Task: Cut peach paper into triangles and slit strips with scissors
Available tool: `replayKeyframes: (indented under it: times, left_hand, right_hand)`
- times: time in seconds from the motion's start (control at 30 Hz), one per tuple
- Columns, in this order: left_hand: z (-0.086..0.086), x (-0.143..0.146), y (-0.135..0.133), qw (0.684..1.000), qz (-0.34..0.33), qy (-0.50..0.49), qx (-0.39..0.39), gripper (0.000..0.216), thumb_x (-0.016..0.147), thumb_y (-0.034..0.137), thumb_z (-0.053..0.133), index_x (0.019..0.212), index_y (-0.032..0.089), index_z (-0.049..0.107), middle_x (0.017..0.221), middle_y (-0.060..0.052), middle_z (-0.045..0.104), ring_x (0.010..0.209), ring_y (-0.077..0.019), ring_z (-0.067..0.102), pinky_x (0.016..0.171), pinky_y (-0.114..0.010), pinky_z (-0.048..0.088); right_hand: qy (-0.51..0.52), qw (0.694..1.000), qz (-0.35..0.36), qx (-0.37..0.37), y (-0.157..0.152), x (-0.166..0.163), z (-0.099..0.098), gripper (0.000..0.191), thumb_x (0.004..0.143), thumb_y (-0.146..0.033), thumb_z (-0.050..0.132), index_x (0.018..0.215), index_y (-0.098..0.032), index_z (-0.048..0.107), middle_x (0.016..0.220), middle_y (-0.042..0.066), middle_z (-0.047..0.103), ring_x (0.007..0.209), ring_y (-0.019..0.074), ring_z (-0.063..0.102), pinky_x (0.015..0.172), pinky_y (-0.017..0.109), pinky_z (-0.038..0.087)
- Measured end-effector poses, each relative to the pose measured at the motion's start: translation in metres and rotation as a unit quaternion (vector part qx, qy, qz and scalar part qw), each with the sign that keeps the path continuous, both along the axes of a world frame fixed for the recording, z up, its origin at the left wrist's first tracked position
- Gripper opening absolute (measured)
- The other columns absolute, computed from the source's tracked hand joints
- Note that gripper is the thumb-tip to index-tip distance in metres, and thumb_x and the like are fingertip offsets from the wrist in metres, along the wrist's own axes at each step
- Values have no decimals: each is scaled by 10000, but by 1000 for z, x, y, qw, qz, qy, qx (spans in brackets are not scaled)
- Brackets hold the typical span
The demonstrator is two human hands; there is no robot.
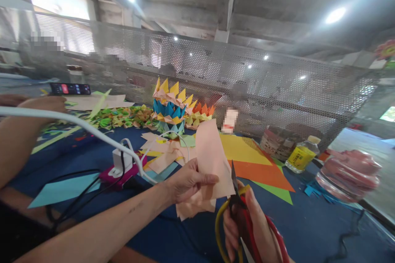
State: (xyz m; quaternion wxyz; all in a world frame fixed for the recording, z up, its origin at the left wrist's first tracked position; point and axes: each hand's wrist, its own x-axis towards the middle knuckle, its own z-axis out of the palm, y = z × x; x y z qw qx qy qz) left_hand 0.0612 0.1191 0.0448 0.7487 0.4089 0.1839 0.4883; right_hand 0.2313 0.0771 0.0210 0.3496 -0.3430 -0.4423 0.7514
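Observation:
My left hand (187, 181) pinches a pale pink sheet of paper (212, 152) between thumb and fingers, holding it upright above the table. In my right hand (259, 224) is a pair of scissors (237, 197) with red and yellow handles. The blades point upward and lie along the right edge of the pink sheet, near its lower corner. Below my left hand, more pale pink paper pieces (196, 204) lie on the blue tabletop. Whether the blades are touching the paper I cannot tell.
Beyond my hands stand folded paper crowns (169, 109). Yellow and orange sheets (262, 170) lie right, near a yellow-labelled bottle (302, 154) and a pink plastic-wrapped bundle (350, 174). A white cable (77, 121) crosses the left, by a magenta power strip (115, 174). Another person's arm (27, 139) reaches in.

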Motion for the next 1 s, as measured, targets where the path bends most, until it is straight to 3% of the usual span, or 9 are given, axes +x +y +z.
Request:
replayKeyframes:
  times: [0.1,0.17,0.27,0.4,0.53,0.63,0.83,0.93,1.0]
  left_hand:
    - [2,1,-1,1000,0,-4,-8,320,557,126,814,855,109,699,844,-117,725,904,-259,661,847,-334,482]
    - [3,1,-1,1000,6,-6,-11,317,553,118,815,847,111,697,834,-112,726,912,-256,660,861,-333,476]
    - [4,1,-1,1000,6,-7,-5,294,565,134,812,834,104,699,838,-121,725,923,-265,655,867,-341,475]
    - [4,0,-2,1000,3,-10,-10,289,552,143,821,813,106,701,827,-123,726,911,-266,658,862,-343,478]
    - [0,0,-1,1000,6,-16,-13,340,547,124,819,865,103,700,844,-119,728,854,-250,673,832,-339,493]
    - [-2,1,0,1000,12,-17,-9,387,548,126,817,913,92,695,854,-124,728,815,-242,680,806,-334,502]
    - [-2,1,2,999,5,-31,-23,336,552,70,789,874,82,696,838,-119,732,801,-236,683,836,-333,489]
    - [1,-3,4,997,14,-41,-62,307,586,80,757,887,77,691,842,-118,733,763,-239,686,800,-346,507]
    - [4,-6,7,991,43,-54,-118,223,661,172,725,860,78,688,807,-114,733,701,-230,689,746,-332,522]
  right_hand:
    - [-14,999,-33,1,-4,1,1,651,712,-803,366,576,-176,477,375,-77,359,277,50,323,286,178,370]
    - [-28,997,-74,22,-8,-1,7,592,709,-763,455,761,-178,534,392,-101,371,269,41,288,268,160,347]
    - [-48,991,-115,46,-14,-5,16,562,716,-702,535,974,-204,496,408,-119,394,271,34,275,267,138,336]
    - [-33,988,-136,66,-14,-7,13,572,724,-719,506,988,-217,434,393,-126,390,265,33,259,255,137,331]
    - [-23,987,-118,108,-10,-6,6,563,747,-638,567,1069,-205,409,410,-121,419,296,53,332,314,192,429]
    - [-73,980,-110,149,-10,-8,12,612,748,-503,662,1187,-184,379,381,-135,403,300,57,345,348,210,453]
    - [-107,973,-139,149,-12,-13,21,694,758,-531,634,1282,-188,335,367,-137,383,296,51,300,319,192,417]
    - [-131,970,-141,152,-12,-13,19,684,774,-528,618,1294,-190,329,367,-132,386,298,53,308,322,192,418]
    - [-136,968,-132,162,-13,-13,18,675,785,-532,606,1294,-183,332,365,-127,395,298,53,318,322,181,406]
